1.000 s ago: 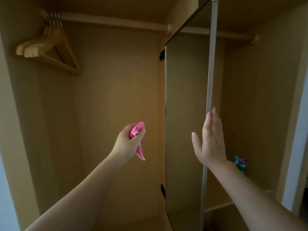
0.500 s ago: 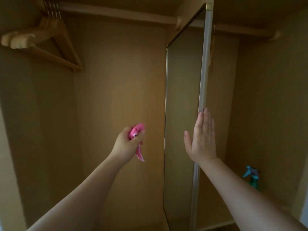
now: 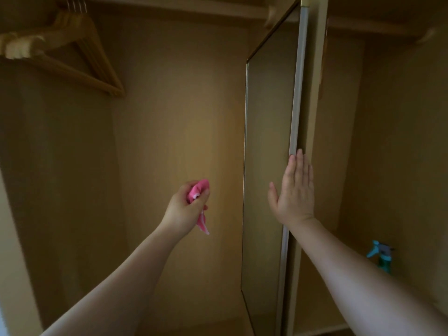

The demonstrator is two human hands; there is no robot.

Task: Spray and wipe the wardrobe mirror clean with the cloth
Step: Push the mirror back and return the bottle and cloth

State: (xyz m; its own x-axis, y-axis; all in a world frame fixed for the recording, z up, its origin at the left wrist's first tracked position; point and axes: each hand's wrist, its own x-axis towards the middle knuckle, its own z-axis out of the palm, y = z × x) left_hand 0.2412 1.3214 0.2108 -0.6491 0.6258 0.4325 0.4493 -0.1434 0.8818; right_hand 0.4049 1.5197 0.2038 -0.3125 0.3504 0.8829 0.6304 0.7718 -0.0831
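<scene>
The tall wardrobe mirror [image 3: 269, 146] stands edge-on in the middle of the open wardrobe, its pale metal frame edge facing me. My right hand [image 3: 294, 190] lies flat with straight fingers against that front edge. A bunched pink cloth [image 3: 197, 194] is gripped in my left hand [image 3: 185, 207], held in the air left of the mirror; a corner of the cloth hangs below the fist. A teal spray bottle [image 3: 383, 257] stands in the right compartment, partly hidden behind my right forearm.
Several wooden hangers [image 3: 68, 57] hang from the rail at the upper left. The wardrobe back wall [image 3: 179, 117] is bare wood. A wooden divider panel [image 3: 315, 112] runs just right of the mirror edge. A low shelf edge [image 3: 322, 329] shows at the bottom right.
The view has moved closer and to the right, so the hangers slid left and the spray bottle shows lower. My right hand stays on the mirror edge; my left keeps gripping the cloth.
</scene>
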